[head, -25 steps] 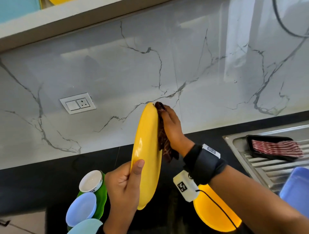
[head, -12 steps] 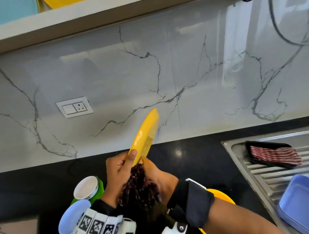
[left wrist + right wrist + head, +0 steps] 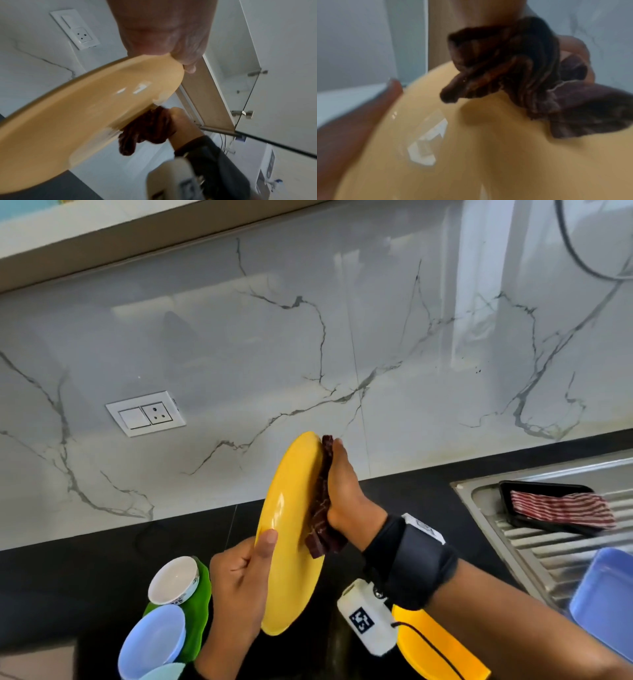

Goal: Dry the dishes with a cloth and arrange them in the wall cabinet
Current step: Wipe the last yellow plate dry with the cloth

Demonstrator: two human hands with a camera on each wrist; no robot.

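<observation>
The left hand [image 3: 239, 587] holds a yellow plate [image 3: 291, 535] by its lower edge. The thumb lies on the side we can see and the other fingers curl round behind. The plate stands on its edge, up in the air over the black counter [image 3: 102, 570].

The right hand [image 3: 346, 491] is stretched out almost flat. It presses a dark brown cloth [image 3: 323, 501] against the far side of the plate. The cloth is bunched between the hand and the plate, and one end hangs down below the hand. In the right wrist view, the fingers bend round the cloth.

The right wrist wears a black band [image 3: 407, 563] and a small white box [image 3: 366, 621] with a black square code on it. No words can be read there.

Below the left hand are a white bowl [image 3: 173, 580], a light blue bowl [image 3: 154, 642] and something green [image 3: 202, 604]. Another yellow plate [image 3: 435, 648] lies under the right arm. To the right is a metal sink [image 3: 534, 546] with a black tray [image 3: 548, 508] holding a red striped cloth [image 3: 561, 508], and a blue tub [image 3: 606, 604]. A white switch and socket [image 3: 145, 414] sits on the marble wall [image 3: 342, 337].
</observation>
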